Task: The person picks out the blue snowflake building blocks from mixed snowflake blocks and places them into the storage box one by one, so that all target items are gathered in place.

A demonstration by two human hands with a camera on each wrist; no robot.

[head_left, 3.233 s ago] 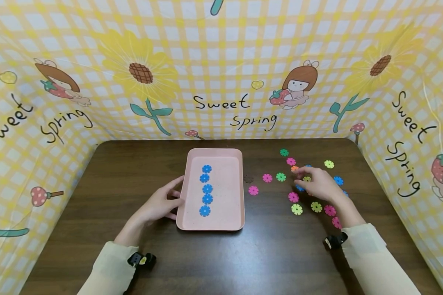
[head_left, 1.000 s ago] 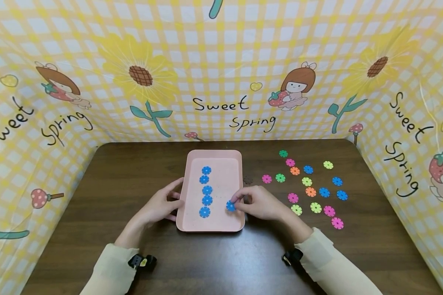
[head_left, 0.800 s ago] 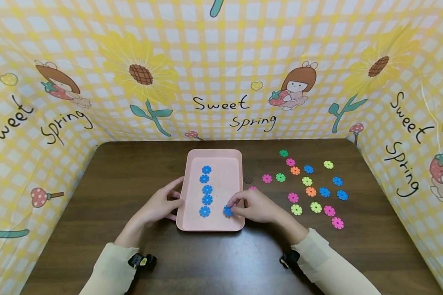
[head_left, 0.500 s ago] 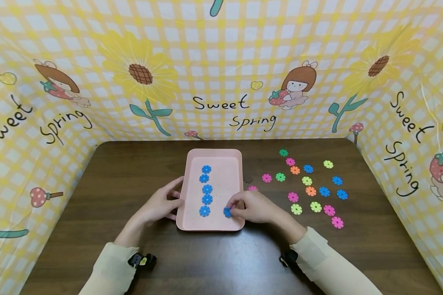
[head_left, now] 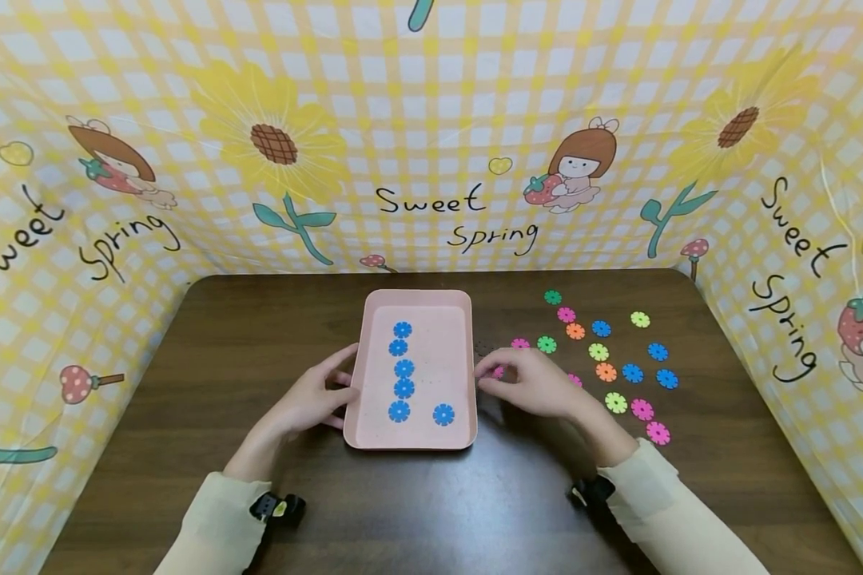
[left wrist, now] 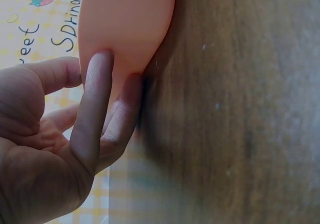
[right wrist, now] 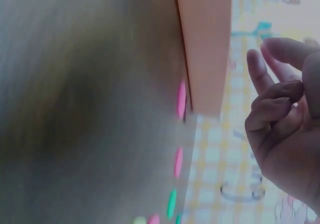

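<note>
A pale pink tray (head_left: 424, 367) stands on the table with several blue snowflake building discs (head_left: 403, 368) in a column on its left side. One more blue disc (head_left: 443, 414) lies flat at its lower right. My left hand (head_left: 308, 397) holds the tray's left edge, its fingers bent against the outer wall (left wrist: 130, 19). Just past the right rim hovers my right hand (head_left: 532, 383), holding nothing, thumb and index finger slightly apart. A pink disc (head_left: 499, 372) is partly hidden under it; in the right wrist view pink discs (right wrist: 181, 100) show edge-on by the tray.
Loose discs lie scattered right of the tray: green (head_left: 546, 344), orange (head_left: 606, 372), yellow-green (head_left: 615, 402), pink (head_left: 642, 410) and blue (head_left: 632, 373). The dark wooden table (head_left: 403, 511) is walled by a yellow checked cloth (head_left: 417, 120).
My right hand brought a blue disc from the scattered ones, laid it at the tray's lower right and let go. It has since moved up and right, off the tray. My left hand stayed put.
</note>
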